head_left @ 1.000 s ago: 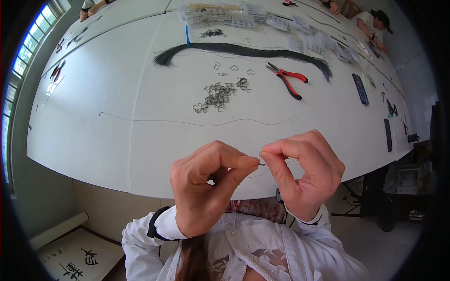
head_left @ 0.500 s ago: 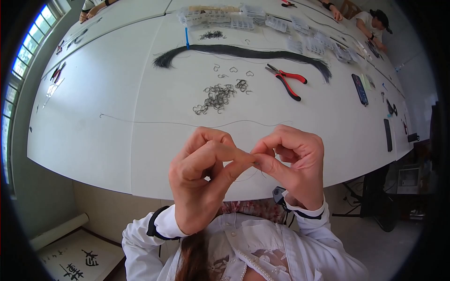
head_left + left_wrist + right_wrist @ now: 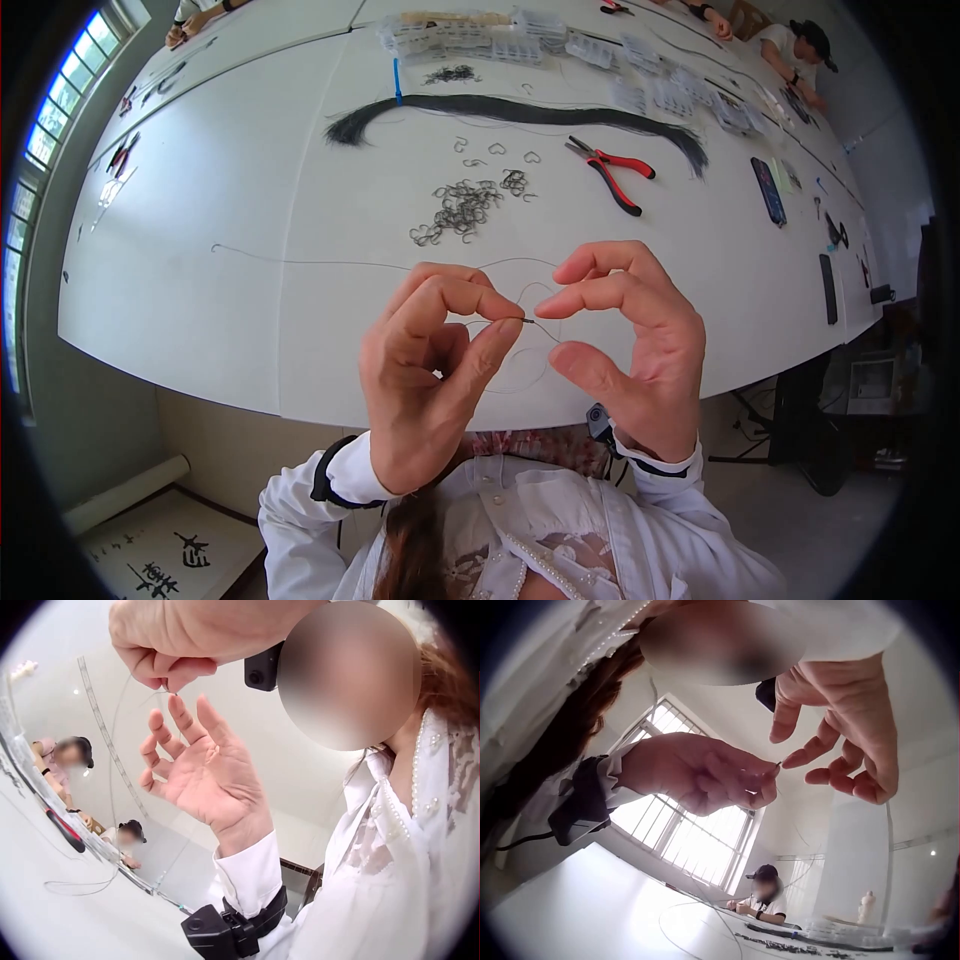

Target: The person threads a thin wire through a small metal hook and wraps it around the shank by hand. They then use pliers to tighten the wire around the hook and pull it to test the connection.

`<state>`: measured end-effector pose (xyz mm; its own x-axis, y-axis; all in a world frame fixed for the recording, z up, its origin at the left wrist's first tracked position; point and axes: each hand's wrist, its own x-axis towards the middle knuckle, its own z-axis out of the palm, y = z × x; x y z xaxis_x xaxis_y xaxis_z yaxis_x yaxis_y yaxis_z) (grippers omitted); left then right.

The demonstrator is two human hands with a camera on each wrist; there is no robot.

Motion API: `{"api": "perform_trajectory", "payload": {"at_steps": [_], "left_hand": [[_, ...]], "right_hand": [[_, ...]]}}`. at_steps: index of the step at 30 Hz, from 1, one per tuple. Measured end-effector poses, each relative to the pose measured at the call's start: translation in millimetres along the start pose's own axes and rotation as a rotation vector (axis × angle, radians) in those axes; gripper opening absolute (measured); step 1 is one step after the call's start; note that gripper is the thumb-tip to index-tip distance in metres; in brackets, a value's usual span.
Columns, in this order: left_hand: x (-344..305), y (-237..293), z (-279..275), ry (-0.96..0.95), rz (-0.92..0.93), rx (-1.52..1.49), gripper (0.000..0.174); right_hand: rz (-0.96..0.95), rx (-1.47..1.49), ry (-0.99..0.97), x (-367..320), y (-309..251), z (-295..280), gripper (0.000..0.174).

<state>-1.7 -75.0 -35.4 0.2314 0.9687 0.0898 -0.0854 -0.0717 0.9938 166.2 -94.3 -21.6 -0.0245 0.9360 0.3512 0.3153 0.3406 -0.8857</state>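
Observation:
The left hand (image 3: 425, 365) pinches a short dark piece (image 3: 528, 320) between thumb and fingertips, above the table's near edge. A thin line (image 3: 546, 331) runs from that piece in loose loops; most of the piece is hidden by the fingers. Close by, the right hand (image 3: 640, 350) has its fingers and thumb spread apart around the line, gripping nothing. In the left wrist view the right palm (image 3: 214, 776) shows with loosely bent fingers just below the left fingertips. Farther up the table lies a pile of small dark hooks (image 3: 465, 208).
Red-handled pliers (image 3: 617, 187) lie right of the hooks. A long bundle of black strands (image 3: 540, 108), tied with blue, stretches behind them. One loose line (image 3: 340, 263) with a hooked end crosses the table. Clear compartment boxes (image 3: 515, 48) stand at the back; a phone (image 3: 768, 192) lies right.
The right fingers, together at the left fingertips half a second ago, have parted and moved off to the right. The left hand keeps its pinch; the dark piece and line loops now show.

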Motion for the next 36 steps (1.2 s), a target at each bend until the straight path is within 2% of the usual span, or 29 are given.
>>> {"api": "perform_trajectory", "payload": {"at_steps": [5, 9, 11, 12, 14, 17, 22, 24, 26, 29, 36], "left_hand": [[-1, -1, 3, -0.014, -0.048, -0.041, 0.005], [0, -2, 1, -0.041, -0.059, -0.047, 0.004], [2, 4, -2, -0.106, -0.196, -0.052, 0.004], [3, 7, -2, -0.106, -0.197, -0.052, 0.004], [7, 12, -3, -0.136, -0.367, -0.131, 0.004], [8, 9, -3, -0.151, -0.369, -0.191, 0.003], [7, 1, -2, -0.113, -0.343, -0.215, 0.004], [8, 1, -2, -0.102, -0.336, -0.218, 0.009], [9, 3, -2, -0.075, -0.331, -0.231, 0.010], [10, 3, -3, -0.066, -0.356, -0.257, 0.010], [8, 4, -3, -0.053, -0.380, -0.332, 0.006]], "right_hand": [[-0.134, -0.323, 0.082, -2, 2, 5, 0.013], [-0.139, -0.360, 0.100, -2, 0, 3, 0.012], [-0.117, -0.353, 0.092, -3, 1, 2, 0.013], [-0.116, -0.352, 0.092, -3, 0, 2, 0.013], [-0.120, -0.362, 0.078, -3, 0, 1, 0.012], [-0.116, -0.384, 0.076, -3, -1, 1, 0.011], [-0.086, -0.303, 0.052, -3, 3, 2, 0.016], [-0.061, -0.246, 0.036, -2, 4, 4, 0.018], [0.055, -0.004, 0.005, -1, 6, 9, 0.024], [0.143, 0.090, -0.099, -3, 13, 12, 0.028], [0.115, -0.048, -0.105, -3, 14, 17, 0.029]]}}
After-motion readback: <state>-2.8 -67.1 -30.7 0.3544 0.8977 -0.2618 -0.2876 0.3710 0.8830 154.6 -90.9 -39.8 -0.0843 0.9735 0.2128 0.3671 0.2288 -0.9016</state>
